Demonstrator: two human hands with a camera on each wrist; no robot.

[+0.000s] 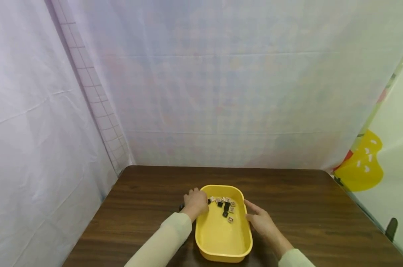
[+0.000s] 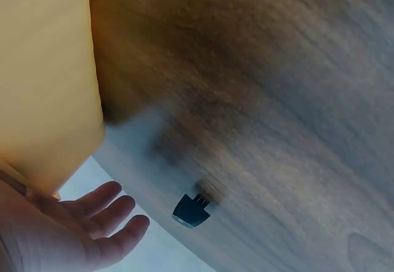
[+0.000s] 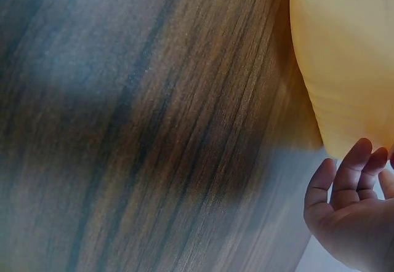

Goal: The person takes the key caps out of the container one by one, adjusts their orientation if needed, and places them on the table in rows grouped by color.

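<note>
A yellow tray (image 1: 221, 237) sits on the brown table, with small cream pieces (image 1: 230, 220) and black pieces (image 1: 225, 214) scattered in its far half. They are squarish, like keycaps; the cream ones bear dark marks. My left hand (image 1: 196, 203) reaches over the tray's left rim beside a black piece; its thumb and index finger are hidden. Its other fingers (image 2: 126, 241) hang relaxed outside in the left wrist view. My right hand (image 1: 262, 221) rests against the tray's right side, thumb and index finger near the rim. Its fingers (image 3: 354, 164) are loosely bent by the wall.
Left of the tray, a small black piece with short prongs (image 2: 192, 211) lies on the dark wood-grain table (image 1: 305, 207). Pale curtains (image 1: 221, 92) hang behind the table and to the left. A yellow shape (image 1: 361, 167) shows on the covering at the right.
</note>
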